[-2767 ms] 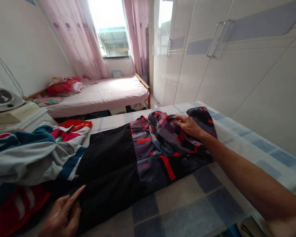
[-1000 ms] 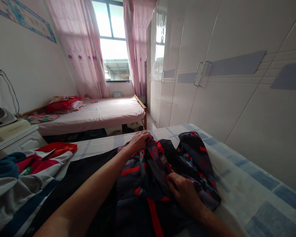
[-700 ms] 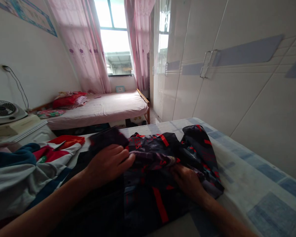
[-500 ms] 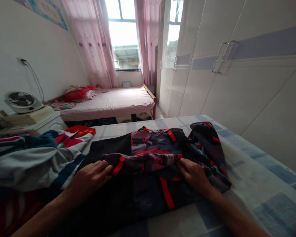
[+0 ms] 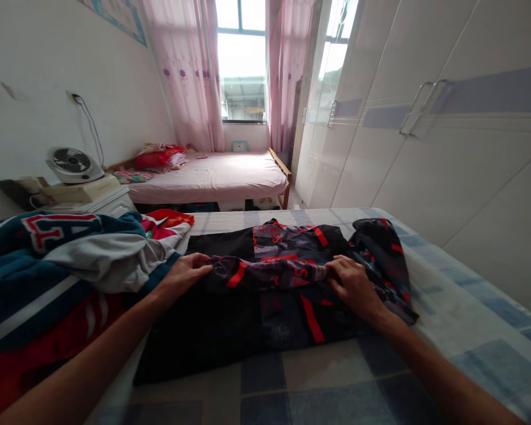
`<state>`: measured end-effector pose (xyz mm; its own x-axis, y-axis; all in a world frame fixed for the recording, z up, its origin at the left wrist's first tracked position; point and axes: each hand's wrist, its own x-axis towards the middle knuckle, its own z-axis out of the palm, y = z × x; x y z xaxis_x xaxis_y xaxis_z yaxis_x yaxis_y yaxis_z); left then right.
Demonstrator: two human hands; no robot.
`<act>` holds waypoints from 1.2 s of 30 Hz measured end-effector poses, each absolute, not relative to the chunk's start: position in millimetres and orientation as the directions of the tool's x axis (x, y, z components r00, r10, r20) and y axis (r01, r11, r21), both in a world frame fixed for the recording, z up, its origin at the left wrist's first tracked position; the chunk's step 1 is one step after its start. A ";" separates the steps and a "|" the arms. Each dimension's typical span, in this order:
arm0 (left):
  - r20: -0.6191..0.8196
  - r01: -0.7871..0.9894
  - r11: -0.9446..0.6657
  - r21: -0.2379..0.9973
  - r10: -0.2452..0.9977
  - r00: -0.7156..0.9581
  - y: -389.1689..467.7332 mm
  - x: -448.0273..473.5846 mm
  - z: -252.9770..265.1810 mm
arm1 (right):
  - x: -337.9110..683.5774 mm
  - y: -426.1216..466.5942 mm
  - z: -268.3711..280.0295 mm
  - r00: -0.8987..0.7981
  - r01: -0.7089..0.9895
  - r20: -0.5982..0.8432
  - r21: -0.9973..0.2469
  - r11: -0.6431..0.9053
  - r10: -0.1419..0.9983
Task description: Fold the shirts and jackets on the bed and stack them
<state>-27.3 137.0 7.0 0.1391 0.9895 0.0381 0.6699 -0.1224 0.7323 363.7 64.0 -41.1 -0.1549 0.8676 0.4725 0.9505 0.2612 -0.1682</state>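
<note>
A black jacket with grey patterned panels, red lettering and red stripes lies spread on the bed. A narrow, bunched part of it, perhaps a sleeve, runs across the middle. My left hand pinches the left end of this strip between thumb and fingers. At its right end, beside a small pale patch, my right hand is closed on the cloth, with some fingertips hidden in the folds. Another bunched part of dark patterned cloth lies beyond my right hand.
A heap of teal, grey and red clothes lies on the left. Blue and white checked bedding lies under the jacket. White wardrobes line the right side. Farther off stand a pink-covered bed and a small fan.
The view has shifted left, so the room appears farther right. Both hands keep their hold on the strip, which lies across the jacket much as before.
</note>
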 end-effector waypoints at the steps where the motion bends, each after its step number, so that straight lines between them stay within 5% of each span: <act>1: 0.067 0.650 -0.149 0.746 0.987 0.149 135.5 -26.1 12.3 | 362.8 64.4 -36.9 -0.146 0.949 0.469 -0.183 0.257 0.871; 5: 0.236 0.620 -0.270 0.737 0.962 0.139 112.6 -43.2 31.3 | 366.0 52.3 -22.3 -0.072 0.953 0.601 -0.194 0.232 0.796; 9: 0.359 0.718 -0.398 0.572 0.908 0.217 82.6 -74.4 16.0 | 374.5 31.0 -30.5 -0.135 0.951 0.607 -0.143 0.274 0.783; 13: 0.132 0.757 -0.342 0.558 0.936 0.326 61.8 -76.4 -16.3 | 376.6 20.9 -52.3 -0.202 0.949 0.530 -0.101 0.298 0.824; 19: -0.088 0.838 -0.104 0.535 0.980 0.177 46.9 -50.0 -17.4 | 372.5 21.4 -58.4 -0.220 0.953 0.524 -0.066 0.296 0.823; 27: -0.169 0.547 0.079 0.833 0.979 0.117 42.2 -42.9 -27.7 | 365.2 20.1 -54.1 -0.209 0.951 0.502 -0.096 0.295 0.839; 31: 0.001 0.430 -0.010 0.903 1.000 0.021 41.9 -43.2 -7.5 | 363.2 17.0 -48.4 -0.182 0.953 0.547 -0.105 0.283 0.817; 36: 0.148 0.758 -0.173 0.629 0.984 0.102 39.4 -65.5 -0.1 | 363.2 3.7 -33.0 -0.305 0.913 0.524 -0.076 0.401 0.795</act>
